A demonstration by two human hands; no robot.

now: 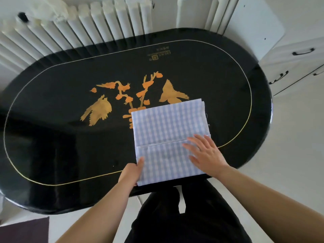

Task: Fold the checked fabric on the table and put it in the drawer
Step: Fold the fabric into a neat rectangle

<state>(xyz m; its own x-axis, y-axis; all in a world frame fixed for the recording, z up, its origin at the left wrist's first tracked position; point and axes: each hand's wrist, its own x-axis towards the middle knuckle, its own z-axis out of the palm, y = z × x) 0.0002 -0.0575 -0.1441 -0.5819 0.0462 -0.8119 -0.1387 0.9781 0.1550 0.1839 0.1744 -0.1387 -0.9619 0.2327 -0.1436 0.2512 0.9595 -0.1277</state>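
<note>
The checked fabric (pixel 166 130), pale blue and white, lies folded into a rectangle on the black oval table (pixel 61 146), near its front edge. A fold line crosses it about two thirds of the way down. My left hand (pixel 132 172) grips the fabric's near left edge, thumb on top and fingers under it. My right hand (pixel 205 153) lies flat with fingers spread on the fabric's near right part. White drawers (pixel 289 67) with dark handles stand to the right of the table, all closed.
A white radiator (pixel 78 27) runs along the wall behind the table. The tabletop has a gold bird and flower design (pixel 126 95). My dark trousers (pixel 184 216) are just below the table's front edge. Pale floor lies to the right.
</note>
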